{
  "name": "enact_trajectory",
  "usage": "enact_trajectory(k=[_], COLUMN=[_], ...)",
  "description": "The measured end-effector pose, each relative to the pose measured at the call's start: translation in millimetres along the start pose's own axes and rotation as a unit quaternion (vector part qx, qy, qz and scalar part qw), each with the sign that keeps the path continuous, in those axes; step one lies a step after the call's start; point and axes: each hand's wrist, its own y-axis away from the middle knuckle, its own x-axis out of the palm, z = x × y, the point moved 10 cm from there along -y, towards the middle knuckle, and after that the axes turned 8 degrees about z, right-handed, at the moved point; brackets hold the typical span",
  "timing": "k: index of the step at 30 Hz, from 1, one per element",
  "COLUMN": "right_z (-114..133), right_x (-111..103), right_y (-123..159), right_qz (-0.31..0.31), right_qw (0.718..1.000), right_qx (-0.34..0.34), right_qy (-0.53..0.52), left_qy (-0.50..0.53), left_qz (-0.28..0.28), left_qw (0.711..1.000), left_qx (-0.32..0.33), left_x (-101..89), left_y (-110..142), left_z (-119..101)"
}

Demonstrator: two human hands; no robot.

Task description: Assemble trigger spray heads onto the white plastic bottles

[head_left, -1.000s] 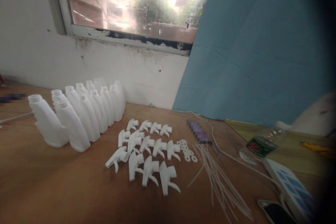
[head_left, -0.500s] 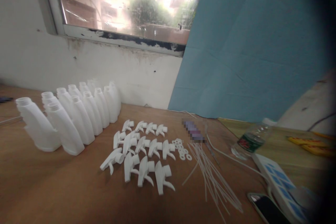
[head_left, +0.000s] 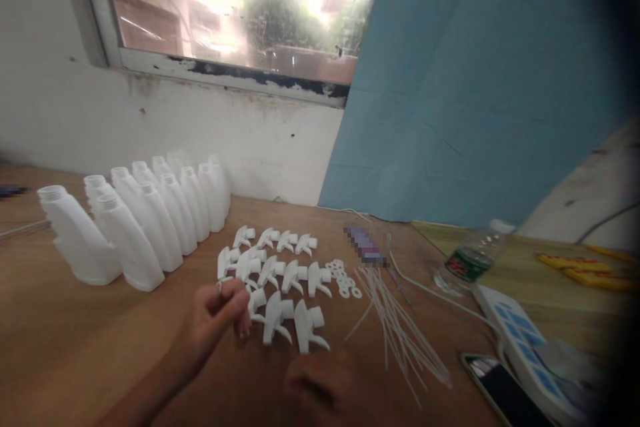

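My left hand (head_left: 219,310) is over the near left of the white trigger spray heads (head_left: 276,318), its fingers curled inward. It hides part of the front row, and whatever is in its fingers, if anything, cannot be made out. Low in the picture my right hand (head_left: 320,380) is dark and blurred, just in front of the nearest spray heads; its fingers cannot be read. The spray heads lie in three rows on the wooden table (head_left: 65,353). Right of them are small white ring washers (head_left: 344,280) and a loose bunch of thin white tubes (head_left: 400,333).
White bottles (head_left: 130,240) without caps stand in two rows at the left. To the right are a water bottle (head_left: 470,263), a power strip (head_left: 525,347), a phone (head_left: 500,383) and a white cable (head_left: 425,290). A blurred-out purple item (head_left: 365,245) lies behind the tubes.
Both my hands have come into view from the bottom edge. My left hand now covers the spot of the front-left spray head. The view has shifted slightly; the other things lie as before.
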Motion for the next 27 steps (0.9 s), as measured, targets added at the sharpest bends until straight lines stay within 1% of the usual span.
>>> enact_trajectory(k=[2,3,4,5,6,7,8,9,10,11,14,16,17,19,21,24,27], right_z=[-27.0,-44.0,-59.5,-74.2,-89.0,-103.7,-117.0,-129.3,-139.6,-147.9,-163.7,-169.8,-172.3,-176.6,-180.2,-183.1,-185.1], right_x=[-46.0,-71.3,-96.8,-118.7,-136.6,-150.2,-160.2,-165.8,-168.0,-167.3,-155.1,-147.7,-145.8,-145.2,-146.1,-146.4,-142.7], right_y=[-16.3,-24.3,-31.1,-36.9,-41.5,-44.4,-45.6,-45.4,-44.0,-41.8,-34.0,-28.8,-26.5,-22.7,-20.5,-19.2,-19.2], right_qz=[-0.03,-0.057,-0.092,-0.121,-0.144,-0.162,-0.179,-0.189,-0.195,-0.195,-0.163,-0.135,-0.125,-0.112,-0.101,-0.084,-0.054], right_qw=[0.999,0.994,0.987,0.979,0.971,0.962,0.954,0.95,0.947,0.945,0.947,0.948,0.948,0.949,0.95,0.954,0.959], right_qx=[0.025,0.05,0.064,0.07,0.076,0.084,0.09,0.096,0.099,0.101,0.102,0.104,0.105,0.106,0.105,0.096,0.094], right_qy=[0.03,0.076,0.115,0.148,0.177,0.201,0.222,0.23,0.237,0.241,0.256,0.268,0.272,0.276,0.276,0.271,0.262], left_qy=[-0.113,-0.155,-0.186,-0.209,-0.234,-0.262,-0.294,-0.329,-0.363,-0.397,-0.473,-0.501,-0.51,-0.522,-0.531,-0.54,-0.538], left_qz=[-0.08,-0.13,-0.172,-0.201,-0.214,-0.212,-0.192,-0.157,-0.107,-0.053,0.095,0.168,0.192,0.225,0.242,0.253,0.258], left_qw=[0.99,0.978,0.966,0.955,0.946,0.939,0.934,0.928,0.922,0.911,0.857,0.824,0.811,0.797,0.79,0.786,0.788], left_qx=[0.037,0.047,0.058,0.066,0.068,0.068,0.067,0.07,0.079,0.098,0.182,0.207,0.212,0.205,0.189,0.164,0.147], left_x=[-44.2,-65.9,-83.6,-95.9,-101.9,-101.4,-93.9,-79.7,-59.1,-34.2,45.7,87.4,102.6,122.5,131.9,134.2,132.1], left_y=[-29.6,-41.0,-50.3,-58.2,-65.0,-70.8,-75.7,-79.1,-80.7,-79.1,-58.2,-41.1,-33.7,-23.1,-16.7,-11.7,-9.1], left_z=[-19.8,-26.9,-32.4,-34.7,-34.5,-32.1,-28.2,-23.7,-18.8,-15.2,-9.7,-3.2,0.3,10.6,23.0,38.2,41.2])
